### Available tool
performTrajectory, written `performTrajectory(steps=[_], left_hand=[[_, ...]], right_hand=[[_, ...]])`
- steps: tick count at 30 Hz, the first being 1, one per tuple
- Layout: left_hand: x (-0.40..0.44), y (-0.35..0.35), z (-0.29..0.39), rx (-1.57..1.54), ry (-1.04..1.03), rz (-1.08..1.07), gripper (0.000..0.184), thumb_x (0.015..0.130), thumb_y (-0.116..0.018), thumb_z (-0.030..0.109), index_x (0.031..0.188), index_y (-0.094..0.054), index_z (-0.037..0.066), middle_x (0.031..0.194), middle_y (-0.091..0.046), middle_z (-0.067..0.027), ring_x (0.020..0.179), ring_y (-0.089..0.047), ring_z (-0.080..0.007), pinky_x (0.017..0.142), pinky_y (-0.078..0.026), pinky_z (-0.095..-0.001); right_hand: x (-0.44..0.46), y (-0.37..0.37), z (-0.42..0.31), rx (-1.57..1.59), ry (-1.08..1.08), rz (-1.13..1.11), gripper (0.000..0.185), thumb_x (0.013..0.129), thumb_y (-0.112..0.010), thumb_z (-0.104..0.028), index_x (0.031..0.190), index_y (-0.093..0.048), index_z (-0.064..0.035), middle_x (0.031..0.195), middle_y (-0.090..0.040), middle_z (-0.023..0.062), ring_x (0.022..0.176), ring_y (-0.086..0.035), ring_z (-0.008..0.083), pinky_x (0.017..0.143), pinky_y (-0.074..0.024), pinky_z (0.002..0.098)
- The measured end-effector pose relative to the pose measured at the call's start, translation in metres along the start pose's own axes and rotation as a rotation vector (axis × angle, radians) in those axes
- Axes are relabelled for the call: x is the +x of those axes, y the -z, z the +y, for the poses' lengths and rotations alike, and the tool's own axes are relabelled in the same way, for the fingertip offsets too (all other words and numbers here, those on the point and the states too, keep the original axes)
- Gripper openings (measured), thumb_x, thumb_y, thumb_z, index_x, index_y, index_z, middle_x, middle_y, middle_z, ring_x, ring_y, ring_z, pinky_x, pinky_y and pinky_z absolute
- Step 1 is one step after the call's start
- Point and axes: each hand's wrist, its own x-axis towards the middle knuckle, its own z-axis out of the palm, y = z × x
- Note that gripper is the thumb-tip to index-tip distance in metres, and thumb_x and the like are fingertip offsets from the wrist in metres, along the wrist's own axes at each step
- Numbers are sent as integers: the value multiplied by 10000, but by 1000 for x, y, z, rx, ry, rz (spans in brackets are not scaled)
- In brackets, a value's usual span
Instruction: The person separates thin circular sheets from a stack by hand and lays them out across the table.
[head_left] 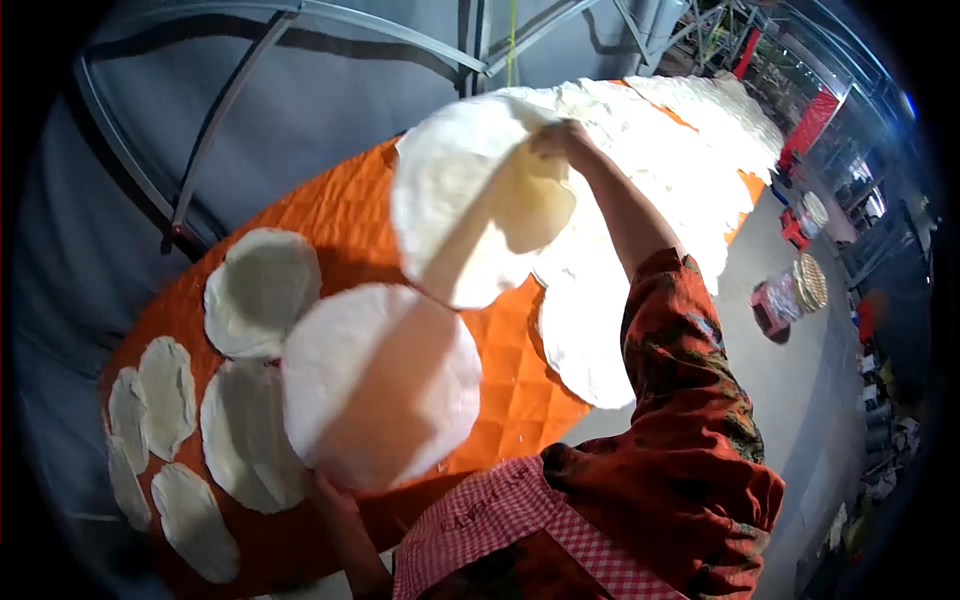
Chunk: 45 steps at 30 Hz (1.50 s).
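A large round white sheet (450, 190), thin and pale, lies partly raised over the orange cloth (510, 350). My right hand (562, 140) is closed on its upper right edge, with my arm stretched forward. Nearer to me is a second round sheet (385, 380), its near edge at my left hand (332, 488). The fingers of my left hand are mostly hidden beside that edge, so its grip does not show. The shadow of my arm crosses both sheets.
Several smaller flat rounds (262, 290) lie on the cloth at the left. Overlapping white sheets (660, 170) cover its far right part. Metal frame bars (235, 100) stand behind. Red stools (770, 308) with baskets are on the floor at the right.
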Motion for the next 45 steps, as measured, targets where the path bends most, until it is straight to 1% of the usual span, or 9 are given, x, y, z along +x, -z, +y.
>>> performTrajectory(steps=[8,12,15,18,22,25,27,32,45], left_hand=[[-5,-10,-43,113,80,324,349,782,-568,205,1082,-479,49,1070,-488,-121,1019,-481,-267,860,-440,-407],[3,35,-74,1071,-764,25,379,771,-621,175,1079,-457,26,1067,-477,-152,1040,-463,-289,878,-430,-419],[9,18,-51,-60,224,330,362,777,-610,174,1067,-459,19,1069,-474,-147,1046,-460,-288,875,-431,-429],[-1,38,-74,759,-273,126,315,785,-554,204,1043,-485,37,1090,-478,-118,1046,-460,-269,890,-418,-429],[-25,-67,-1,28,162,374,260,778,-529,213,985,-522,55,1035,-498,-77,1021,-464,-241,885,-413,-414],[-19,-43,-12,-45,303,432,230,789,-515,191,974,-537,55,971,-495,-44,976,-465,-203,849,-414,-383],[-20,-69,7,-50,244,344,279,777,-530,183,1018,-540,44,1018,-506,-49,986,-467,-200,861,-402,-365],[-8,-98,18,-123,281,193,388,777,-541,161,1136,-512,15,1092,-531,-73,1019,-487,-209,894,-387,-341],[72,-76,-12,338,-339,-52,157,901,-439,156,867,-540,40,898,-558,-83,908,-532,-196,792,-440,-329]], right_hand=[[71,-4,63,-625,-95,115,128,738,-648,-166,776,-656,-44,686,-636,134,571,-621,249,514,-499,398],[119,-41,-7,-580,175,-159,155,766,-618,-204,755,-656,-54,629,-609,93,524,-581,195,487,-475,343],[137,-28,-54,-360,248,-272,187,788,-596,-232,739,-656,-62,587,-588,63,488,-551,155,467,-457,302],[135,8,-56,-27,179,-169,175,790,-592,-223,722,-651,-73,540,-552,29,457,-514,106,448,-436,262],[137,75,35,-1394,606,100,272,736,-652,-311,835,-643,-57,681,-611,53,615,-571,188,573,-472,378],[115,60,123,-702,-204,449,447,808,-585,-383,1058,-575,-13,992,-620,173,877,-585,291,770,-479,355],[45,-7,151,-996,381,631,463,849,-544,-370,1109,-528,13,1009,-611,172,902,-583,298,790,-465,349],[-218,-239,29,-591,56,-985,534,751,-607,-184,1240,-451,-37,890,-609,193,725,-599,322,649,-503,386],[-94,-328,-112,122,423,-829,279,831,-497,-17,1089,-500,92,819,-629,171,767,-655,251,686,-544,363]])
